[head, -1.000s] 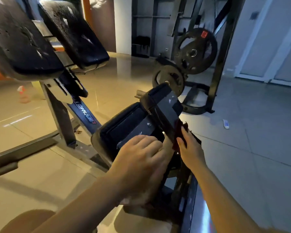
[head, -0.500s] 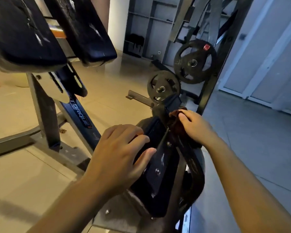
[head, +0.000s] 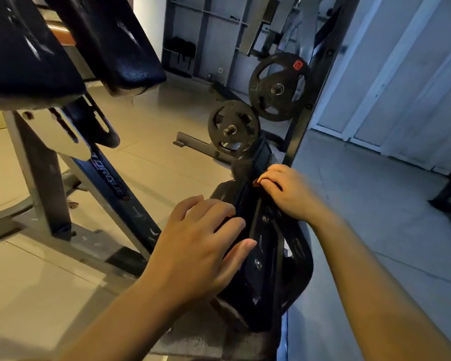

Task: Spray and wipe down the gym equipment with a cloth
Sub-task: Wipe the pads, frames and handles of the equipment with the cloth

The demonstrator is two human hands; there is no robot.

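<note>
Both hands on the same low black pad assembly of the machine. Left hand rests with fingers fairly straight and spread on the pad's left face, holding nothing; reads as a brace so the part doesn't swing while it gets rubbed. Right hand sits higher, on the upper edge of the pad's bracket, fingers curled round a dark reddish cloth; only a small corner peeks out past the fingertips, the rest bunched under the palm. Cloth pressed on the metal edge, so this looks like the wipe step, working a narrow strip that needs a pinched wad, not a flat palm. No spray bottle visible anywhere, can't tell where it is. Beyond the right hand, 2 weight plates hang on pegs of a dark upright frame. Up and left of the left hand, 2 large angled black pads overhang, speckled, possibly wet, can't tell. Slanted blue frame bar runs left of the left hand, above the tiled floor.
</note>
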